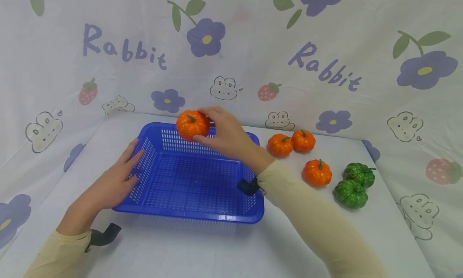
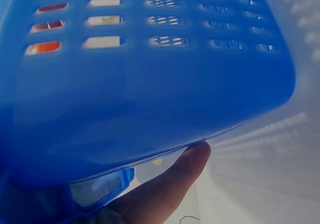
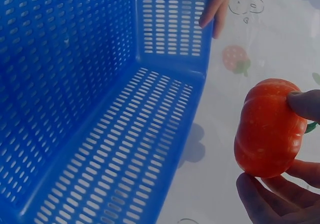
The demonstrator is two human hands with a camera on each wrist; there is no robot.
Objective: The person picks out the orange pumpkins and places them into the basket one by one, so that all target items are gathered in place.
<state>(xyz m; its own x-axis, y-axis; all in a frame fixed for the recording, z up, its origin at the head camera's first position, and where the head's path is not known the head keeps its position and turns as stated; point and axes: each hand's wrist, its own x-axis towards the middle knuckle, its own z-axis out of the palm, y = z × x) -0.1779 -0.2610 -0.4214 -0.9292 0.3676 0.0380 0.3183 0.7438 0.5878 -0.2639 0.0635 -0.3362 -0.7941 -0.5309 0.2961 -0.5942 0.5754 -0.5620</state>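
An orange toy pumpkin [image 1: 192,126] with a green stem is held in my right hand [image 1: 228,134], thumb on one side and fingers on the other. It hangs over the far part of a blue perforated plastic basket [image 1: 189,218], and the right wrist view shows the same pumpkin [image 3: 270,129] beside the basket wall. My left hand [image 1: 117,179] holds the basket's left rim, its fingers reaching over the edge. In the left wrist view a finger [image 2: 175,181] lies against the underside of the rim. No pumpkin shows inside the basket.
Right of the basket, three more orange pumpkins [image 1: 316,173] sit on the white table [image 1: 289,246]. Two green pumpkins [image 1: 351,194] lie close together farther right. A white cloth [image 1: 249,40] printed with rabbits and flowers hangs behind the table.
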